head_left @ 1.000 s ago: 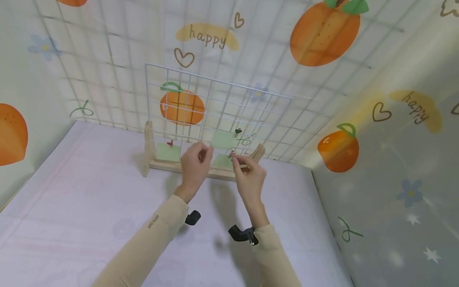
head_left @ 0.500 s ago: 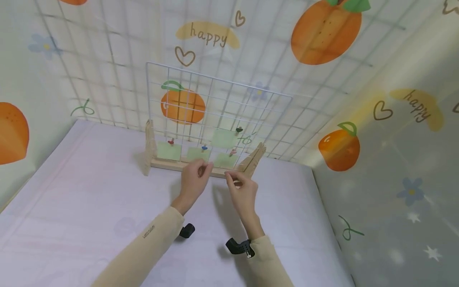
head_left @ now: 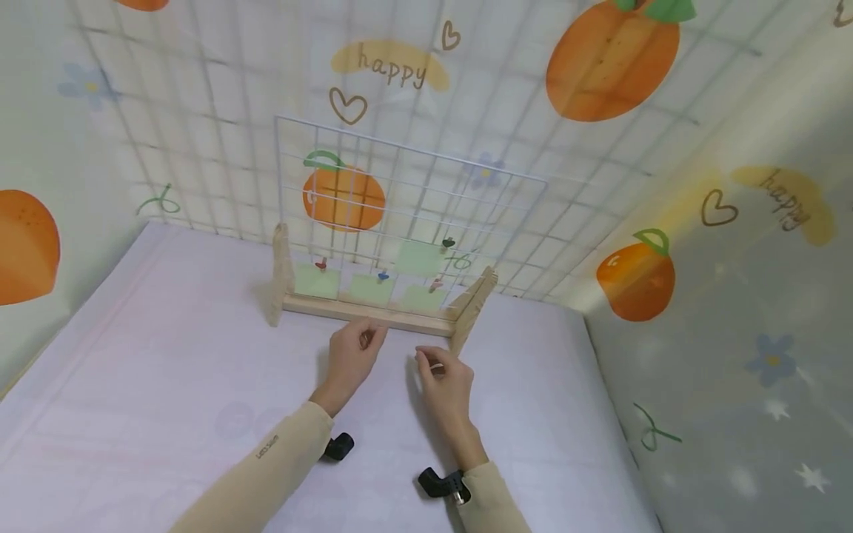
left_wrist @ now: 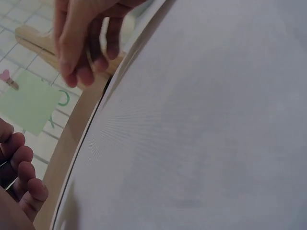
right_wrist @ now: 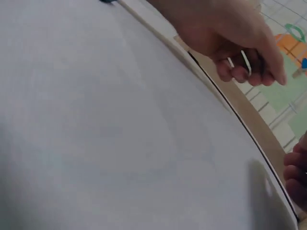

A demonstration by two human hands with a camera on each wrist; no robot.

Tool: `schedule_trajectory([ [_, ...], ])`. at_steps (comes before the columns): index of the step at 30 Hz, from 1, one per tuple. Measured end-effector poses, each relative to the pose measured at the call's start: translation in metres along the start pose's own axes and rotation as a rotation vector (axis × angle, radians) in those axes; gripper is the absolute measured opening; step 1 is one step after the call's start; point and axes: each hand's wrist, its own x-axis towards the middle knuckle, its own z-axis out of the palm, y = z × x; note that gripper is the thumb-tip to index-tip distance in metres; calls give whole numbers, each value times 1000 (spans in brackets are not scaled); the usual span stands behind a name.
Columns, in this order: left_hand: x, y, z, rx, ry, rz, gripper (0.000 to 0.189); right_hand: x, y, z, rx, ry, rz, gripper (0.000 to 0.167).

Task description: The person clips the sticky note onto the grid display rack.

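My left hand [head_left: 352,359] hovers just in front of the stand's wooden base bar [head_left: 366,314], fingers loosely curled around nothing visible. To its right, my right hand [head_left: 448,385] is lower over the table, also loosely curled. The white wire grid [head_left: 413,152] stands upright between wooden end supports [head_left: 278,274]. Green paper squares hang on its lower part: the left one [head_left: 316,283] with a red heart clip [head_left: 321,264], the middle [head_left: 371,289] with a blue one [head_left: 383,276], the right [head_left: 423,298] with a pink one [head_left: 436,284]. Above, another [head_left: 418,258] has a dark green clip [head_left: 449,242].
A pale cloth covers the table [head_left: 200,355]. Behind the grid hangs a curtain [head_left: 220,148] printed with oranges, hearts and lettering; a patterned side panel [head_left: 720,385] borders the right. Each wrist carries a black camera mount, such as the right one [head_left: 440,483].
Both hands have drawn back from the grid toward the person and now stand apart from the papers. The middle paper with its blue clip, hidden behind the left hand earlier, shows fully.
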Motion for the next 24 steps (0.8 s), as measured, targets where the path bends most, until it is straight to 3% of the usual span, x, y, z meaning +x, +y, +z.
schedule_trajectory([
  [9,-5,-8,-11,8,4,-21,19,-10,12,-12,-36,7,56,10],
  [24,-11,-19,-28,27,-5,-36,23,-20,24,-30,-80,16,36,12],
])
